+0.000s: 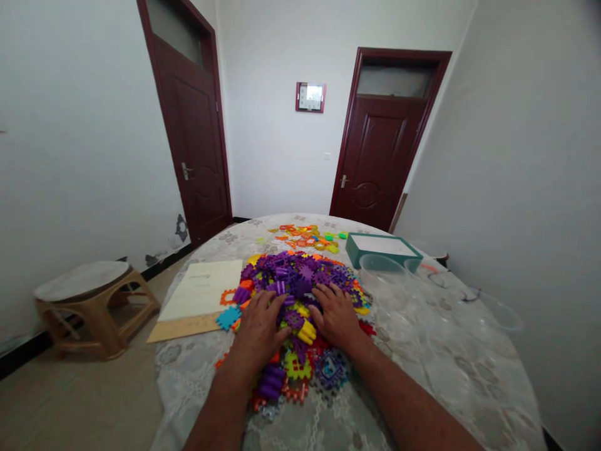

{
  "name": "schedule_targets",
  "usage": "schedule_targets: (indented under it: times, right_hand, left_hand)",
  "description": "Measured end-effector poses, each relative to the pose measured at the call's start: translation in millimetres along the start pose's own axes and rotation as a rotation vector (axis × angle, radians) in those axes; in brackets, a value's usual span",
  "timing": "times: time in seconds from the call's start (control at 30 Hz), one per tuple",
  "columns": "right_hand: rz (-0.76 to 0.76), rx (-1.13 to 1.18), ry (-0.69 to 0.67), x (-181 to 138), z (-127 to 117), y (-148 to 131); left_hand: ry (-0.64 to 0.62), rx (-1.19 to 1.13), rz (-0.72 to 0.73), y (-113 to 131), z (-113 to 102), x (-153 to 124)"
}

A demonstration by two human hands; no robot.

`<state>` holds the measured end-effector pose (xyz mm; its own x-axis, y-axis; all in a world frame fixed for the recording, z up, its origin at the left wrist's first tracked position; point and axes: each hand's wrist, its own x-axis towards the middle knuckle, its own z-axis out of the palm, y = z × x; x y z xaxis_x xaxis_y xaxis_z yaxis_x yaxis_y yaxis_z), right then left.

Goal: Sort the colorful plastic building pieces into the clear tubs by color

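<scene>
A heap of plastic interlocking toy pieces (300, 279), mostly purple with orange, yellow, green and blue ones, covers the middle of a round table (436, 369). My left hand (258, 329) lies palm down on the near left of the heap, fingers stretched toward the purple pieces. My right hand (335, 313) rests flat on the heap's near right side, fingers spread. Between the two hands sits a yellow piece (307, 332). Neither hand grips anything. More pieces (300, 376) lie between my forearms.
A second, smaller scatter of orange and green pieces (307, 238) lies at the far side. A teal box (381, 248) and clear plastic bowls (382, 272) stand to the right. A pale booklet on cardboard (200, 291) lies left. A stool (91, 300) stands on the floor; two dark doors behind.
</scene>
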<state>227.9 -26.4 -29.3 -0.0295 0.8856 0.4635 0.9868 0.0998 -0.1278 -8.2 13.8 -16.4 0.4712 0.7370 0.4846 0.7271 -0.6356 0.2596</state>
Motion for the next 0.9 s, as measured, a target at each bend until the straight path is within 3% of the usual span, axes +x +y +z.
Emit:
schedule_targets:
  times: [0.17, 0.43, 0.57, 0.7, 0.9]
  right_hand:
    - [0.022, -0.039, 0.053, 0, 7, 4]
    - [-0.073, 0.019, 0.013, -2, 3, 3]
    - [-0.173, 0.090, -0.039, -2, -6, 0]
    - [-0.257, 0.147, -0.061, -2, -11, 0]
    - [-0.175, 0.086, 0.003, -2, -2, 5]
  left_hand:
    - [-0.027, -0.090, 0.060, 4, -6, 2]
    - [0.136, -0.036, 0.026, -4, -8, 2]
    - [0.067, 0.029, -0.106, -4, -3, 0]
    - [-0.043, 0.045, -0.103, 0, -3, -2]
    - [-0.059, 0.005, -0.081, 1, -8, -1]
